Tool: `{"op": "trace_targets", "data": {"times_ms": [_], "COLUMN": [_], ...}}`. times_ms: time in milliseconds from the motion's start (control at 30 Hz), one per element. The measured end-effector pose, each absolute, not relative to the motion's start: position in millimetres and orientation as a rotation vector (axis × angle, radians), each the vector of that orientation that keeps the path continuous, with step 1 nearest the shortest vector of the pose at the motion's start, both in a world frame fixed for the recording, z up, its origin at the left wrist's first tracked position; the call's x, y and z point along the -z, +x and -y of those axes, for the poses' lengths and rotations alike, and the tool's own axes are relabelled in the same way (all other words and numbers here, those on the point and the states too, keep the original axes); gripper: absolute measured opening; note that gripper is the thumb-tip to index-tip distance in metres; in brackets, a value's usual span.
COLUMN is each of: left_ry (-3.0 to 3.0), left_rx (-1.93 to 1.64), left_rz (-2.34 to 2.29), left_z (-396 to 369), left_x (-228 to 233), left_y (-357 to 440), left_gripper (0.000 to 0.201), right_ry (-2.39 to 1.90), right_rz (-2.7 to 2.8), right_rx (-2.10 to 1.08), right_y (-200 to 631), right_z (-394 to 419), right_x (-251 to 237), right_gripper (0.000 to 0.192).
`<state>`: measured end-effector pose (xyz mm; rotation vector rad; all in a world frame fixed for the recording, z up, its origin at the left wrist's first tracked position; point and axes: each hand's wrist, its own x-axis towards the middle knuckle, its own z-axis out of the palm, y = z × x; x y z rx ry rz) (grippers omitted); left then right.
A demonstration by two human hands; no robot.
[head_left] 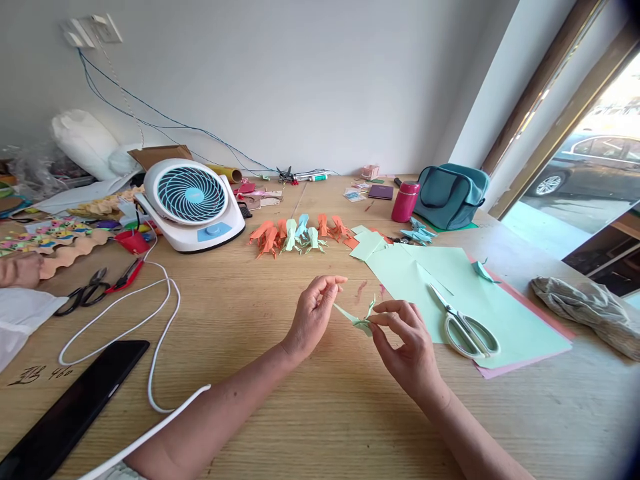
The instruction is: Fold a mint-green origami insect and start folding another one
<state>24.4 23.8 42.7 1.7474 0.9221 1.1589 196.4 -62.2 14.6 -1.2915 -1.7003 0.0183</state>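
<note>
Between my hands, above the table (260, 407), is a small light green origami figure (361, 324) with thin pointed parts sticking out. My left hand (315, 313) is closed in a pinch at the tip of its long left point. With thumb and forefinger, my right hand (407, 340) grips the body from the right. Just right of that hand, white-handled scissors (470, 333) lie on light green paper sheets (520, 320), with pink and orange sheets under them. Beyond my hands stands a row of orange, green and blue origami figures (291, 235).
A white fan (193, 200) stands back left, near a white cable (173, 313), black scissors (89, 291) and a phone (75, 407). Another person's hand (21, 270) shows at far left. A pink flask (405, 202) and teal bag (447, 197) stand back right.
</note>
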Motion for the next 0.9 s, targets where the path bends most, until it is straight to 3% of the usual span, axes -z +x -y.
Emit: {"op": "trace_targets", "data": {"times_ms": [267, 667, 767, 900], "left_ry": [2.065, 1.644, 1.681, 2.038], "left_rx": [-1.050, -0.738, -0.841, -1.109], "left_rz": [-0.784, -0.663, -0.765, -0.751], "left_z": [-16, -19, -19, 2], "left_x": [-51, -55, -61, -100], "left_y": [26, 22, 22, 13], "left_gripper": [0.022, 0.023, 0.022, 0.018], "right_ry": [-1.245, -1.121, -1.114, -1.131], "right_rz": [1.756, 1.753, 1.709, 1.572], "right_rx": [-0.020, -0.399, -0.437, -0.424], "right_y": [196, 196, 197, 200], "right_z": [64, 64, 63, 59], "right_x": [-17, -22, -23, -20], "right_gripper": [0.016, 0.015, 0.015, 0.016]}}
